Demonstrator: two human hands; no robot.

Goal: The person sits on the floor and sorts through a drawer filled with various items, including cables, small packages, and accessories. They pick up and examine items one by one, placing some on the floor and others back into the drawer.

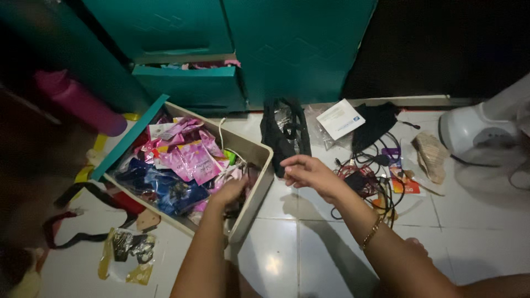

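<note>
Left hand: you reach it into the near right corner of the drawer, fingers curled down among the packets; whether they grip anything cannot be told.
Right hand: it hovers loosely open and empty just right of the drawer.
Pink packets: piled mid-drawer, left of your left hand.
Cables: tangled on the floor, right.
Tip: lift one packet at a time, slowly.

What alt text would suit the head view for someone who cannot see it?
A person's left hand reaches into a pulled-out drawer full of pink and blue packets on a white tiled floor, while the right hand hovers open beside it. Tangled cables and a black garment lie nearby, before a teal cabinet.
</note>
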